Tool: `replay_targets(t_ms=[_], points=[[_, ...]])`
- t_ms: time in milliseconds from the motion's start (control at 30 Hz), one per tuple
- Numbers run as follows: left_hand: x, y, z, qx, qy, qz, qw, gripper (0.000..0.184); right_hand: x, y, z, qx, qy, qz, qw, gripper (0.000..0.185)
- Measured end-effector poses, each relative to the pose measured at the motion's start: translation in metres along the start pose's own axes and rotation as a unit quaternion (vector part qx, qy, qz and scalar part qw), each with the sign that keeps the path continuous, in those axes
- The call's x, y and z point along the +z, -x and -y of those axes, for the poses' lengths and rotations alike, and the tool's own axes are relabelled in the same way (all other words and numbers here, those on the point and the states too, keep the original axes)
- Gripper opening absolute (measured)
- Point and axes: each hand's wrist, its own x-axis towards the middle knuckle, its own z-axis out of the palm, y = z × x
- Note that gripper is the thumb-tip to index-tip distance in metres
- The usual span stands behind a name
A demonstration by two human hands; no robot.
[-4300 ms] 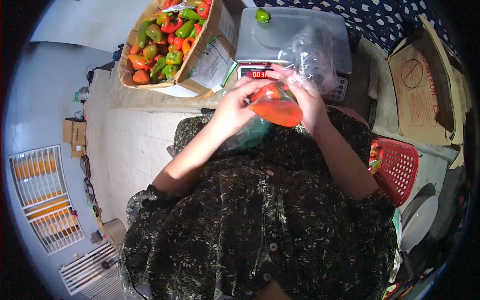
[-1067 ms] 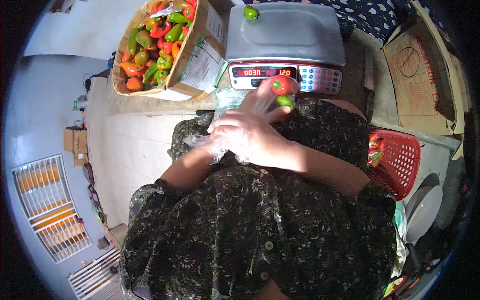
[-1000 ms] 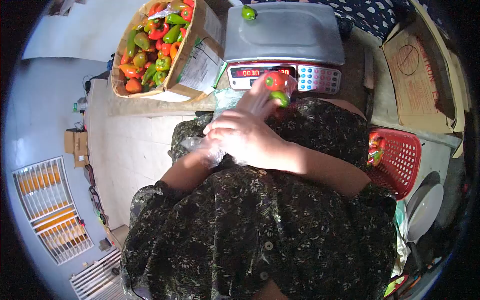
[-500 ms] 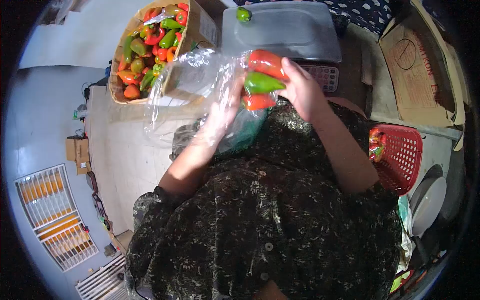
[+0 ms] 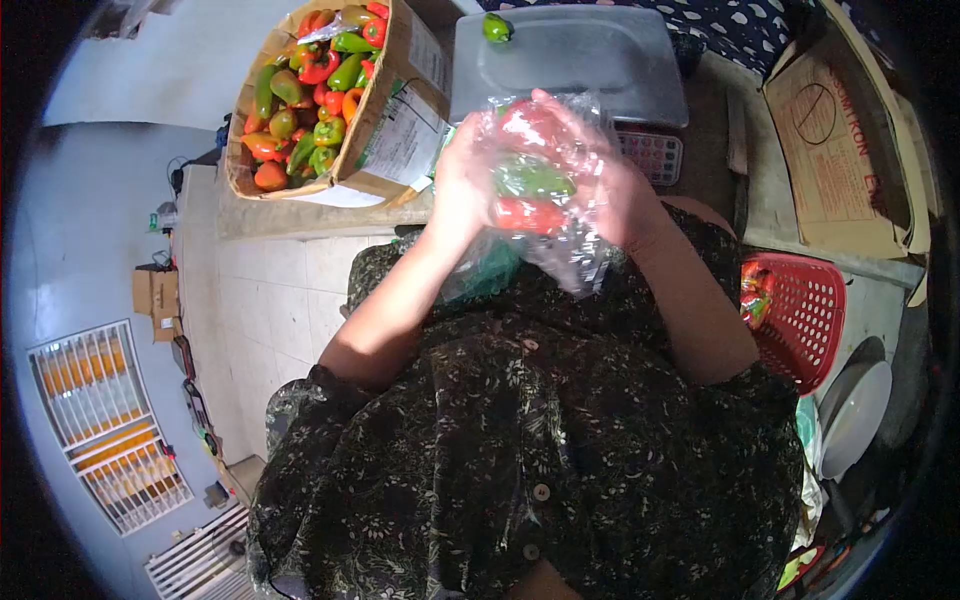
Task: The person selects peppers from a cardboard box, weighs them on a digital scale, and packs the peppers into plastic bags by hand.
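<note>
Between my two hands is a clear plastic bag (image 5: 575, 262) drawn around a few bell peppers (image 5: 535, 183), red ones above and below a green one. My left hand (image 5: 462, 185) presses against the left side of the bundle. From the right, my right hand (image 5: 615, 195) grips the bag and peppers, its fingers partly blurred and veiled by plastic. Just beyond the bundle sits a scale with a grey platform (image 5: 570, 75), bearing one small green pepper (image 5: 497, 28). Green plastic (image 5: 485, 268) lies on my lap below the left hand.
A cardboard box (image 5: 400, 130) full of red and green peppers stands at the back left. The scale's keypad (image 5: 650, 157) shows behind my right hand. On the right are an opened carton (image 5: 830, 150), a red perforated basket (image 5: 810, 320) with peppers, and a white basin (image 5: 858, 420).
The plastic bag, earlier spread out left over my left hand and wrist, now covers the peppers and hangs to the right. My right hand has moved onto the wrapped bundle.
</note>
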Motion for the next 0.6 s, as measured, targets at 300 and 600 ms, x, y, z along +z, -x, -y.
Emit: replay_targets(t_ms=[300,600], points=[[0.014,0.008,-0.031,0.035,-0.21,0.105,0.971,0.018,-0.02,-0.011,0.0,0.156,-0.142,0.059,0.976,0.039],[0.019,0.003,-0.044,0.003,-0.232,0.125,0.965,0.019,-0.027,-0.005,-0.002,0.158,0.029,0.13,0.978,0.061]])
